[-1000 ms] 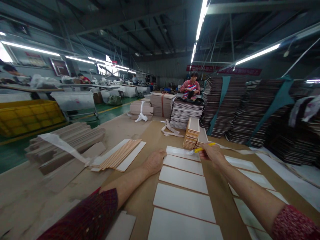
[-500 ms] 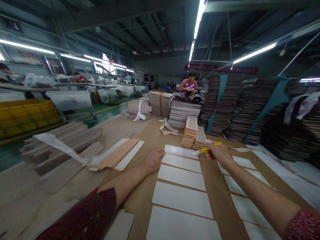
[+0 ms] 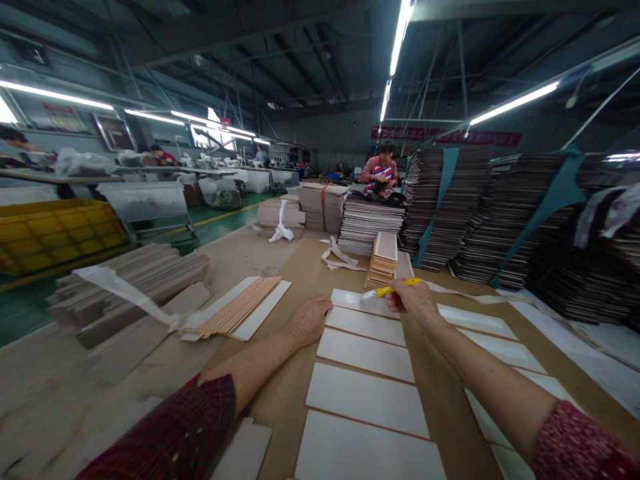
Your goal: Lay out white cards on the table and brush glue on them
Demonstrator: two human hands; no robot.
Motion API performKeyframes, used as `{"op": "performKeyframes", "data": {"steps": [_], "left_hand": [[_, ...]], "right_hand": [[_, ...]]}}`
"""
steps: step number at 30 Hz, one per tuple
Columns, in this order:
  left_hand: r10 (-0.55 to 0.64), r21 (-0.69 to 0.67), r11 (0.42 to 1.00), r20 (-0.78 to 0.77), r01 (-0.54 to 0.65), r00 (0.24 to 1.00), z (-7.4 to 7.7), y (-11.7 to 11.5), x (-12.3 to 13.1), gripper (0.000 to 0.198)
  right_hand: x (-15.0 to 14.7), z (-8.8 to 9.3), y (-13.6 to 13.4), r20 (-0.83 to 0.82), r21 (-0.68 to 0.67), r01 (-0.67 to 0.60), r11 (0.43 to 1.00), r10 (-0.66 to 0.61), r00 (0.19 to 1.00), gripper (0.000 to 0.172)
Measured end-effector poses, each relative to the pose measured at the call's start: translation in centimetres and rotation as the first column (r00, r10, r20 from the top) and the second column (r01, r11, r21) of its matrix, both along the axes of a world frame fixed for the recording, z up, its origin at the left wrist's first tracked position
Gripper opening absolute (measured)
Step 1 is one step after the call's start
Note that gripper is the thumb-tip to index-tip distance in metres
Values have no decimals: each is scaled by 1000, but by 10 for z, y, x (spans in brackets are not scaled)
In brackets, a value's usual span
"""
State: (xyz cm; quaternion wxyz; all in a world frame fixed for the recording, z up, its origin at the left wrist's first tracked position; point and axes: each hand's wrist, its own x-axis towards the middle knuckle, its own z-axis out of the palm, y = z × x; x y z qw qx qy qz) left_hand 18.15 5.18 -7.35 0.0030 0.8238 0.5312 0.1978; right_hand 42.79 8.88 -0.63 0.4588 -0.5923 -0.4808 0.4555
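Note:
A yellow-handled paintbrush (image 3: 395, 287) is gripped in my right hand (image 3: 413, 300), its pale bristles touching the farthest white panel (image 3: 345, 297). Wet-looking shine shows on that panel. My left hand (image 3: 309, 319) rests at the same panel's left edge, fingers closed together and pinching its corner; the fingertips are partly hidden. Toward me, several more white panels (image 3: 367, 385) with brown edges lie in a column. Under my right forearm runs a second column of glossy white panels (image 3: 477, 321), partly covered by the arm.
Left of my hand lies a fanned row of thin panels (image 3: 243, 307), beside stacked grey boards (image 3: 135, 287). Beyond the column stands a small panel stack (image 3: 384, 257). Tall dark stacks (image 3: 480, 213) line the right. A person (image 3: 381, 170) works behind a board pile (image 3: 367, 223).
My right hand has drawn the paintbrush leftward across the farthest panel, from its right end toward the middle. My left hand stays at the panel's left edge.

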Motion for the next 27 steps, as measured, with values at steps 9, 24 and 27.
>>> {"op": "performKeyframes", "data": {"steps": [9, 24, 27], "left_hand": [[16, -1, 1000, -14, -16, 1000, -1, 1, 1, 16], [18, 3, 1000, 2, -18, 1000, -2, 0, 0, 17], [13, -1, 1000, 27, -13, 1000, -3, 1, 1, 17]], "right_hand": [[19, -10, 7, 86, -29, -7, 1000, 9, 996, 20], [67, -1, 3, 153, -30, 66, 997, -60, 986, 19], [66, 5, -5, 110, -14, 93, 996, -91, 990, 18]]}}
